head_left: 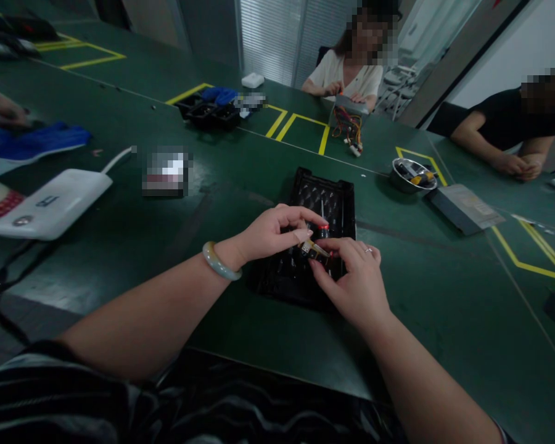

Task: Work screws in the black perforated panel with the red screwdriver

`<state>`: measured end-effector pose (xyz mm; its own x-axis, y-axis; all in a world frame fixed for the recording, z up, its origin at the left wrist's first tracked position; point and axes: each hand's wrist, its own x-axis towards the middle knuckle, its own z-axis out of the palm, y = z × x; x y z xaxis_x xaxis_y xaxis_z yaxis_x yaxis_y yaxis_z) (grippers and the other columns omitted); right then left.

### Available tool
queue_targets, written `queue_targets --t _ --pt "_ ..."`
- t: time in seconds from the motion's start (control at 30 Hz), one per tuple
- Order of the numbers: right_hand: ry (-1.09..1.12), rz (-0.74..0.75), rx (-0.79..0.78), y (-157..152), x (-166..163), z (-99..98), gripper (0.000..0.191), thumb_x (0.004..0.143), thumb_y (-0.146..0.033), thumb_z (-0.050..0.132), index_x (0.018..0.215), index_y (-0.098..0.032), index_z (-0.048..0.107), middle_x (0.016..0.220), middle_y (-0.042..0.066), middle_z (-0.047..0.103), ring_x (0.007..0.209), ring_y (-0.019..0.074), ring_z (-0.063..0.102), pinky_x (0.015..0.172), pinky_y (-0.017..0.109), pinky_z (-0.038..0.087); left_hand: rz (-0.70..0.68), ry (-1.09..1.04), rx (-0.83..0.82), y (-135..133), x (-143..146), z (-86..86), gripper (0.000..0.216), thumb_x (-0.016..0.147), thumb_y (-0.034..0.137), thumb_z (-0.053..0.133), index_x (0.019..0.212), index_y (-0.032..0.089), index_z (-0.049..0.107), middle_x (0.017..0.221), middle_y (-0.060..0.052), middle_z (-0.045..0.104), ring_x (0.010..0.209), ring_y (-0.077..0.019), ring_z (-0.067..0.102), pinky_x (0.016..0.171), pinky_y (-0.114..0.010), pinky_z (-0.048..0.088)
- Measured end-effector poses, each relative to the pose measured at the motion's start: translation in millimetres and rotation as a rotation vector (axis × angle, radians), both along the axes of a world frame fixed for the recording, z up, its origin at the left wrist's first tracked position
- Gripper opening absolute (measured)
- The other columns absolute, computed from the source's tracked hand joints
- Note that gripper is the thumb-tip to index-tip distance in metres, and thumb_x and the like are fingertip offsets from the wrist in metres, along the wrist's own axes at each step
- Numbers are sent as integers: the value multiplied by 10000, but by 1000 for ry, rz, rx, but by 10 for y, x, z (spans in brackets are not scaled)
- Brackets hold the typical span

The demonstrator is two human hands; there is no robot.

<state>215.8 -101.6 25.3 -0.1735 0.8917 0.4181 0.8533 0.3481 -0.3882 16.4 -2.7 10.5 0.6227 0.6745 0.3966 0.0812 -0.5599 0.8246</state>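
A small dark part with yellow and white markings [311, 248] is held between my two hands, over a black tray [300, 290] with a textured bottom. My left hand [272, 231], wearing a bangle, has its thumb at the part's left edge. Its index finger reaches to a red-and-black piece [323, 228], with a thin shaft pointing away beyond it. From the right, my right hand [356, 277] pinches the part with thumb and fingers. Fingers hide much of the part, so its exact kind is unclear.
Right of the tray are a metal bowl of tools [411, 179] and a flat grey panel [465, 209]. Black bins [208, 114] stand beyond; a white device [50, 203] is at left. A co-worker opposite handles a metal box with wires [349, 114]; another person's forearms rest right.
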Motion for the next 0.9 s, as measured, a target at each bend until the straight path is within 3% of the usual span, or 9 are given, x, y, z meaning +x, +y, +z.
queue_targets --t 0.1,0.2,0.33,0.5,0.7,0.9 --pt "-1 32 -30 -21 -12 41 172 885 -310 744 1042 -264 691 981 -8 716 960 227 626 907 403 314 -6 -39 -86 1 20 -5 334 988 337 560 1276 205 666 758 13 689 746 -143 654 827 -303 512" --pt "-4 119 -108 -69 -31 101 214 869 -317 791 1063 -290 703 994 -25 722 956 213 611 885 390 326 75 -113 -149 31 39 -15 392 1016 367 514 1351 190 613 794 -4 704 776 -145 674 820 -292 528" --pt "-28 278 -274 -136 -68 127 231 880 -280 790 1084 -262 684 1048 -19 706 981 189 621 887 364 407 180 -147 -145 88 43 -33 389 1025 358 503 1360 184 599 837 -10 709 835 -148 670 876 -298 514" --pt "-47 363 -463 -154 -75 116 181 931 -248 728 1104 -235 675 1030 -5 688 973 170 635 908 346 480 205 -135 -151 108 49 -49 381 1029 361 502 1347 181 608 833 -11 707 823 -151 665 855 -300 500" --pt "-79 388 -476 -116 -61 127 213 1006 -379 633 1158 -240 685 1069 7 694 1016 188 638 957 390 484 199 -157 -152 100 55 -53 382 1033 362 496 1348 180 612 833 -15 703 822 -153 658 840 -300 491" --pt "-97 386 -455 -75 -53 52 95 986 -248 665 1056 -255 729 1023 -29 712 973 159 650 941 361 498 189 -157 -152 109 51 -68 370 1027 345 508 1342 184 616 836 -14 702 833 -152 660 866 -308 500"
